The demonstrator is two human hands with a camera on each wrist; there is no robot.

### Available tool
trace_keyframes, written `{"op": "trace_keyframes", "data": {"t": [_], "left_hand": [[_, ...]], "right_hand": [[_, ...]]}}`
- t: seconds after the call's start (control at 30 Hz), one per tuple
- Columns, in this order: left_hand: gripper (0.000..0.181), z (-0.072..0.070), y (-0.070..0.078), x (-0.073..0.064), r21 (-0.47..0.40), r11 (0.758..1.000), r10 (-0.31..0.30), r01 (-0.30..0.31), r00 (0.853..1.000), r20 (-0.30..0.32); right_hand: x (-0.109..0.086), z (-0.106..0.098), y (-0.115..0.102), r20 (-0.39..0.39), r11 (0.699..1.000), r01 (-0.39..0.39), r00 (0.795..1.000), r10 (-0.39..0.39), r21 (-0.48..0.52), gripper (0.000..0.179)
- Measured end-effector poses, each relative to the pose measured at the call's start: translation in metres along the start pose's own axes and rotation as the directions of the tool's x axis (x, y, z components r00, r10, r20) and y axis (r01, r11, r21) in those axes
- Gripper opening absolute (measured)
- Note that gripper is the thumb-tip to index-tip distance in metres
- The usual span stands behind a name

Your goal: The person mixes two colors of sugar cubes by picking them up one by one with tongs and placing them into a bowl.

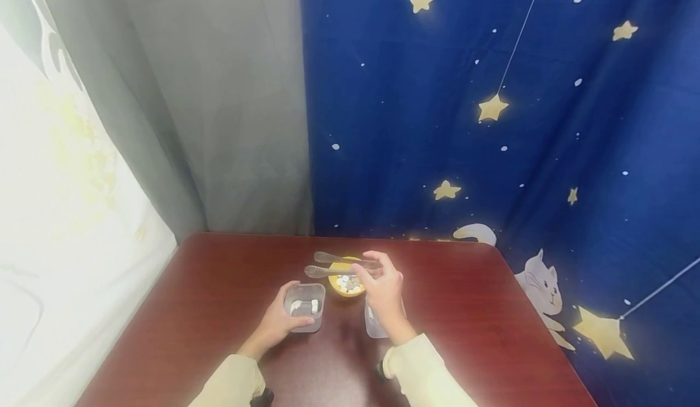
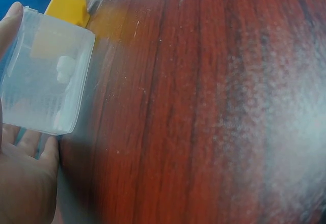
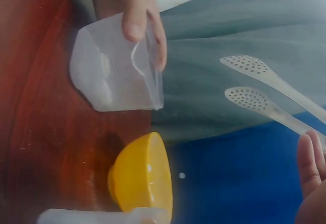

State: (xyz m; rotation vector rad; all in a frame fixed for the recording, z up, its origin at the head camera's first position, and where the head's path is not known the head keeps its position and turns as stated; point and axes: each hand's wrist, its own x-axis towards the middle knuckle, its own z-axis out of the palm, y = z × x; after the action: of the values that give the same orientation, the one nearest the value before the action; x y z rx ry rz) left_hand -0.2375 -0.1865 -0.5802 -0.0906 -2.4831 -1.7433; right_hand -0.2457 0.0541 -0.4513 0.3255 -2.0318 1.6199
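My left hand point(image 1: 273, 323) grips a clear plastic box point(image 1: 308, 328) by its sides, thumb near the front. A few small white pieces point(image 2: 65, 69) lie inside it. Pinched between thumb and fingers of my right hand point(image 1: 387, 294) is a pair of tongs point(image 3: 248, 99) with perforated, spoon-shaped ends. The tongs are spread, point left, and carry nothing between their tips. Below them stands a yellow bowl point(image 3: 133, 169) with many small white and greyish pieces point(image 1: 349, 283). A second clear box point(image 1: 376, 330) sits under my right hand, which partly hides it and its contents.
All this stands on a reddish-brown wooden table point(image 1: 235, 273) with rounded far corners. Behind it hang a grey curtain point(image 1: 246, 121) and a blue curtain point(image 1: 383, 121) with stars. White fabric point(image 1: 65, 212) hangs along the left side.
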Motion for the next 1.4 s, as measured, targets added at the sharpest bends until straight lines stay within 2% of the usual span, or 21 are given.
{"op": "trace_keyframes", "data": {"t": [0.2,0.23,0.4,0.5,0.7,0.97,1.07,1.17,1.4], "left_hand": [[0.100,0.000,0.003,-0.001,-0.004,1.000,0.002,-0.002,1.000,-0.001],[0.099,0.000,0.003,-0.001,-0.003,1.000,0.005,-0.005,1.000,-0.002],[0.099,-0.001,0.001,0.000,-0.004,1.000,0.012,-0.012,1.000,-0.001],[0.099,0.000,0.000,0.001,0.003,1.000,0.016,-0.016,1.000,0.009],[0.099,0.000,0.003,0.001,-0.002,1.000,0.018,-0.018,1.000,0.021],[0.099,0.000,0.004,0.002,-0.024,0.999,0.026,-0.025,0.999,0.019],[0.100,0.000,0.003,0.001,-0.023,1.000,0.021,-0.020,1.000,0.022],[0.101,0.001,0.003,0.000,-0.025,1.000,0.011,-0.010,1.000,0.025],[0.099,0.000,0.002,-0.001,-0.029,1.000,0.007,-0.006,1.000,0.028]], "right_hand": [[-0.004,0.008,0.012,0.034,1.000,-0.004,0.999,0.004,0.007,0.032],[-0.004,0.010,0.018,0.043,1.000,-0.002,0.999,0.002,-0.008,0.032],[-0.008,0.015,0.021,0.158,0.990,0.006,0.987,0.016,-0.138,0.032],[-0.009,0.018,0.024,0.248,0.980,0.030,0.968,0.020,-0.196,0.031],[-0.010,0.022,0.029,0.392,0.968,0.065,0.919,0.036,-0.241,0.029],[-0.008,0.030,0.030,0.499,0.969,0.079,0.865,0.051,-0.235,0.029],[-0.010,0.033,0.032,0.531,0.965,0.111,0.847,0.034,-0.238,0.026],[-0.012,0.036,0.035,0.541,0.957,0.148,0.841,0.011,-0.250,0.023],[-0.009,0.037,0.034,0.532,0.930,0.224,0.846,-0.037,-0.292,0.020]]}}
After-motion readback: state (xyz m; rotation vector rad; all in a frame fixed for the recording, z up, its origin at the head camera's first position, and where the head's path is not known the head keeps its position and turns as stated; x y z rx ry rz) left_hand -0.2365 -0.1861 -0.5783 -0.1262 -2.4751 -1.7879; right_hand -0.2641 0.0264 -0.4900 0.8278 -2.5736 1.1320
